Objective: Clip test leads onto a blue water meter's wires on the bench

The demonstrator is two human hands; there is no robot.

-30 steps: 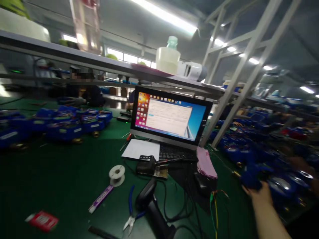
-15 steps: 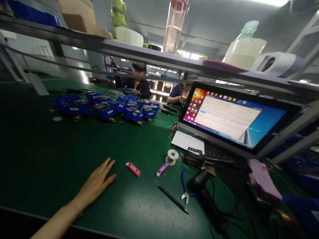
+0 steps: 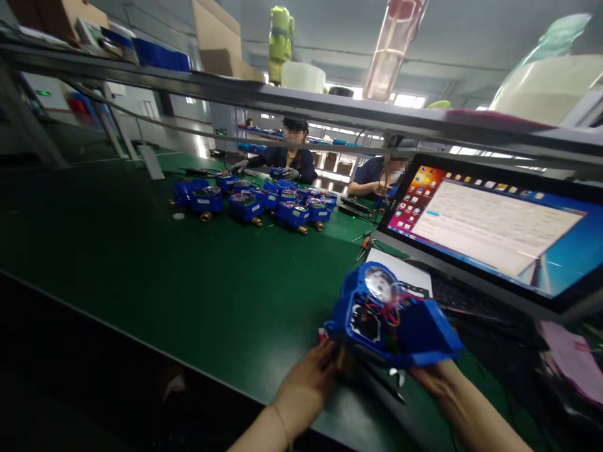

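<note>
I hold a blue water meter (image 3: pixel 386 317) above the near edge of the green table (image 3: pixel 188 282), both hands under it. Its hinged lid hangs open to the right; a round glass dial and red wires show inside. My left hand (image 3: pixel 306 383) grips its lower left side near the brass fitting. My right hand (image 3: pixel 436 380) supports its right underside beneath the open lid. A black pen lies partly hidden below the meter.
A computer screen (image 3: pixel 494 232) stands at the right with white paper (image 3: pixel 400 267) in front. Several blue meters (image 3: pixel 264 204) sit at the table's far side, where two people work. A metal shelf (image 3: pixel 282 103) with bottles and boxes runs overhead.
The view swung left. My left hand, flat on the table half a second ago, now grips the meter, and my right hand has brought the meter in from the right.
</note>
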